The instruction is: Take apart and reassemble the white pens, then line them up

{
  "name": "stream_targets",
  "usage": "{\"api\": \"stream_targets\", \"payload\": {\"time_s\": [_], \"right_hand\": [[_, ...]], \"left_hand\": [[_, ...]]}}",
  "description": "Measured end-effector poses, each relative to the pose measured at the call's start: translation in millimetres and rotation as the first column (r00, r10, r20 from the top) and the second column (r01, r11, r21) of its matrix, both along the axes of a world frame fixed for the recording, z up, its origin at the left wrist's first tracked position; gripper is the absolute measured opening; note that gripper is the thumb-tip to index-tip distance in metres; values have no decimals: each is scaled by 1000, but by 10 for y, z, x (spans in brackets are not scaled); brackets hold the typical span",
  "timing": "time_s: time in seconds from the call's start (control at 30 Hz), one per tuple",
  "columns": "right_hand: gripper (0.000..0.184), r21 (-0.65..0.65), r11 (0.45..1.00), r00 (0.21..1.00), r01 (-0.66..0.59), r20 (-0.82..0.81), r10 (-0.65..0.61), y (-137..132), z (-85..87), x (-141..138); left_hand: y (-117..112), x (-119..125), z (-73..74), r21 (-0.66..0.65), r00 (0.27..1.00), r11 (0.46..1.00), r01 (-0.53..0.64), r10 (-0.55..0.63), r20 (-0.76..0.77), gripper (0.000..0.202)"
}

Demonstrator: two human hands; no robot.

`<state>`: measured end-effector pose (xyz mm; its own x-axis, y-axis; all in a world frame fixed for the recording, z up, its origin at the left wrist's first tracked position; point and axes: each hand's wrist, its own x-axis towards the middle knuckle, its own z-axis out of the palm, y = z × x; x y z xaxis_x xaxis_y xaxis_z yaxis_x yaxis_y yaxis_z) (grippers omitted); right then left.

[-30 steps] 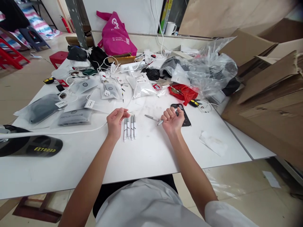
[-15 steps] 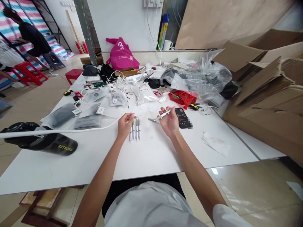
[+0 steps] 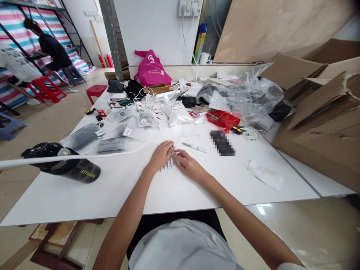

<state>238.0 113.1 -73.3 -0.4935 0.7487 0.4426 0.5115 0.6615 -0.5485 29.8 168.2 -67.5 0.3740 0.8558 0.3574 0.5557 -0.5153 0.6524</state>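
Several white-and-grey pens (image 3: 168, 165) lie side by side on the white table, their upper parts hidden by my hands. My left hand (image 3: 161, 155) is closed over the row from the left, its fingertips at the grey ends. From the right, my right hand (image 3: 189, 164) closes its fingers on the pen at the row's right edge, pressing it against the others. One more pen (image 3: 194, 147) lies by itself at a slant, a little beyond my right hand. A dark phone-shaped thing (image 3: 222, 143), blurred by pixels, rests farther right.
A black bottle (image 3: 64, 165) lies on its side at the left, with a white cable (image 3: 115, 154) crossing it. Packed pouches (image 3: 112, 145), a red bag (image 3: 223, 119) and clear plastic (image 3: 250, 93) crowd the back. Cardboard boxes (image 3: 323, 120) stand right. Two people sit far left.
My right hand has moved left and down, bringing the white pen it held to the row. My left hand has closed over the pens. The view has shifted slightly.
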Motion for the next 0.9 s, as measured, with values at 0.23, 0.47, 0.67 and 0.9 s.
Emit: {"api": "stream_targets", "payload": {"time_s": [0.23,0.47,0.67,0.9], "right_hand": [[47,118,993,992,6,126,-20,-58,-7,77],[64,87,995,989,-55,144,42,-136,-3,135],[63,13,998,993,-56,104,54,-155,35,141],[50,41,998,994,-51,102,47,-196,-17,152]], "left_hand": [[-5,61,-29,23,998,999,-45,46,-43,39],[-48,117,-6,29,996,996,-83,84,-35,35],[-41,100,-11,10,998,998,-54,54,-43,39],[-25,96,-20,-9,998,998,-60,60,11,36]]}}
